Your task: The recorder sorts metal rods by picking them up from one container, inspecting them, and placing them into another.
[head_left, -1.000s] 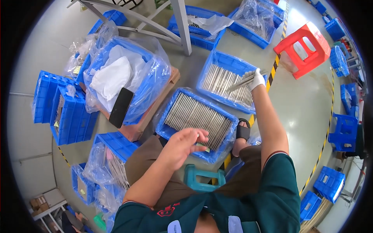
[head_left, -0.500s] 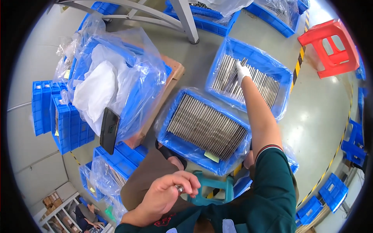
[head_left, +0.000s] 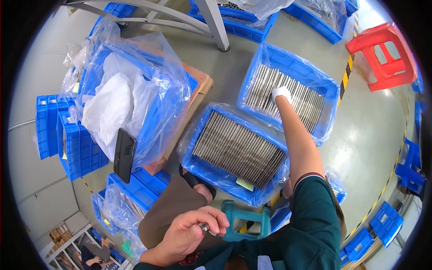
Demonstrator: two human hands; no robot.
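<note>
The person's right hand (head_left: 282, 93), in a white glove, reaches into the upper of two blue plastic bins, the upper blue bin (head_left: 297, 56), which is lined with clear plastic film. It rests over the slim, silvery metal rods (head_left: 302, 105) laid side by side in that bin; its fingertips are hidden, so I cannot tell whether they grasp a rod. The bare left hand (head_left: 186, 231) is above the person's lap, its fingers curled in toward the thumb around a small, shiny metal piece (head_left: 204, 227), whose full shape is concealed by the hand. Between the person's feet and the upper bin is the lower blue bin (head_left: 216, 177), also film-lined, holding a dense row of darker grey metal rods (head_left: 238, 148), with a pale yellow-green paper slip (head_left: 244, 183) at its near edge. A teal plastic stool (head_left: 243, 213) is just beside the left hand, nearer the bins. To the left, a large blue bin draped in clear plastic (head_left: 162, 108) holds crumpled white sheets (head_left: 108, 108) and sits on a brown wooden pallet (head_left: 202, 85); a dark, flat rectangular device (head_left: 124, 155) shows in front of it. On the right, a red plastic stool (head_left: 404, 49) lies beyond black-and-yellow striped floor tape (head_left: 346, 76).
</note>
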